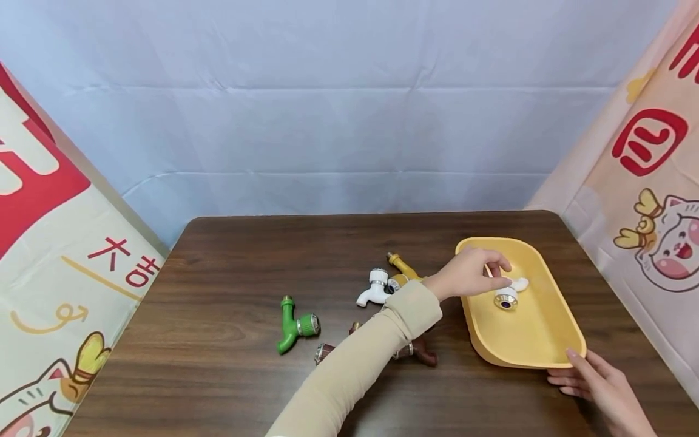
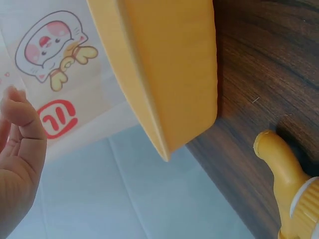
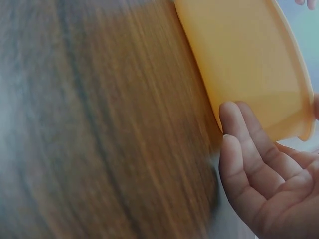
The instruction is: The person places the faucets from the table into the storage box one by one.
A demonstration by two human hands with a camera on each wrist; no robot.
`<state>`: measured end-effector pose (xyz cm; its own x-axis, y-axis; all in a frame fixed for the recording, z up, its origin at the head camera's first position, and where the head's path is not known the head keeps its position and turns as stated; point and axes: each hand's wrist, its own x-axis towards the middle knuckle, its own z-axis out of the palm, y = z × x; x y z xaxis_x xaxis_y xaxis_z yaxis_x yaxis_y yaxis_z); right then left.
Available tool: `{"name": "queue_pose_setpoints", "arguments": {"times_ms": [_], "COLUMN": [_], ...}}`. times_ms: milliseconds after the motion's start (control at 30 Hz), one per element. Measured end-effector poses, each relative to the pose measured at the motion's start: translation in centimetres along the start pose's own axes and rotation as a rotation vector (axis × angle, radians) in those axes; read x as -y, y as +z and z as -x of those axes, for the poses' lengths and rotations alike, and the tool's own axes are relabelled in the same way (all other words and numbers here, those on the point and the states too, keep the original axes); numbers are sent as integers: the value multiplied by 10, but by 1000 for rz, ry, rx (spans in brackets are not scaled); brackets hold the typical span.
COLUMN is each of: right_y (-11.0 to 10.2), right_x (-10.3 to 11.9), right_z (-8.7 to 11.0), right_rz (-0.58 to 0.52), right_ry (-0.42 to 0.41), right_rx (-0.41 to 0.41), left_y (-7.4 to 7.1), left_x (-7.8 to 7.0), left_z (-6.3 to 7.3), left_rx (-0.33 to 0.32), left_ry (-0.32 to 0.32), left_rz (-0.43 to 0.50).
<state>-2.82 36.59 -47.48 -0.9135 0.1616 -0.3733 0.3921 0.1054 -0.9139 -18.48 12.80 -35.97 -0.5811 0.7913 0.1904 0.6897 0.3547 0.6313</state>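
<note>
Fingers (image 1: 494, 257) of my left hand (image 1: 471, 274) are hovering, loosely bent and parted from the thumb, over the white tap (image 1: 506, 296) that is lying inside the yellow tray (image 1: 526, 340); they are grasping nothing that I can see, though I cannot tell whether the thumb is touching the tap. My right hand (image 1: 605, 385) is gripping the tray's near right corner, its thumb resting over the rim and its other fingers pressing against the outside wall. On my left arm, a cream sleeve (image 1: 349, 376) is slanting across the dark wooden table (image 1: 235, 261) and partly blocking my sight of it. A yellow tap (image 1: 404, 265) and a second white tap (image 1: 377, 294) are lying just beside each other, left of the tray, while red-brown tap parts (image 1: 424, 353) are showing on both sides of the sleeve; how many taps they are making up I cannot tell. Farther left, a green tap (image 1: 289, 328) is lying well apart from the tray. Behind the table, a pale cloth (image 1: 327, 121) is hanging.
</note>
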Motion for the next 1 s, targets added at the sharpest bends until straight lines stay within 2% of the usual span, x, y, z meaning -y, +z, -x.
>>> {"name": "queue_pose_setpoints", "arguments": {"times_ms": [200, 367, 700, 1000], "right_y": [4, 3, 0, 0], "right_x": [2, 4, 5, 4], "right_z": [1, 1, 0, -2], "right_rz": [111, 162, 169, 170], "right_ry": [32, 36, 51, 25], "right_rx": [5, 8, 16, 12], "left_y": [0, 1, -1, -6], "left_x": [-3, -7, -10, -12], "left_z": [13, 21, 38, 50], "left_rx": [8, 2, -8, -17], "left_ry": [-9, 10, 20, 61], "left_rz": [18, -24, -32, -102]}}
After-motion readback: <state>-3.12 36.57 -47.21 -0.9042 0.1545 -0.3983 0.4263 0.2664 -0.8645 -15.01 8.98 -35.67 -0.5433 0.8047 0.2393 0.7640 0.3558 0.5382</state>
